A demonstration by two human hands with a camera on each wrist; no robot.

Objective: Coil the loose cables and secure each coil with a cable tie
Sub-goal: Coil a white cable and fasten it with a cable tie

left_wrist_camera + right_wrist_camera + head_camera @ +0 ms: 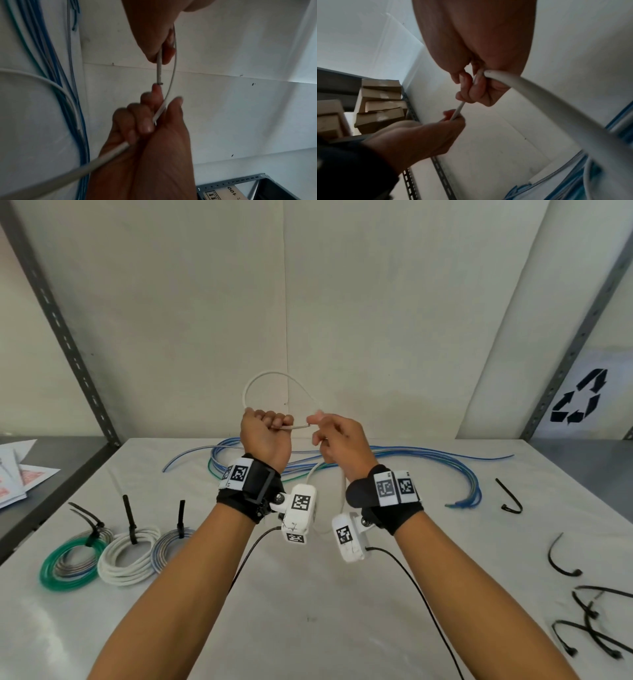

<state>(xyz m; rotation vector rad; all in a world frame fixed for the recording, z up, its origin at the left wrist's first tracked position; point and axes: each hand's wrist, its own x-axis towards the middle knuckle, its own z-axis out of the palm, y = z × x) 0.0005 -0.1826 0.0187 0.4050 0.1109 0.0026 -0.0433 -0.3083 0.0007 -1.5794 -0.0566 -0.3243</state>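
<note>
here, white cable (274,378) looped above both hands, left hand (265,436) fisted round it, right hand (337,440) seemingly pinching it (blurred)

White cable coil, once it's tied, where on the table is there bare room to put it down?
Bare table lies near you, between the three tied coils and the loose cable ties. Behind the hands, the blue cables crowd it.
</note>
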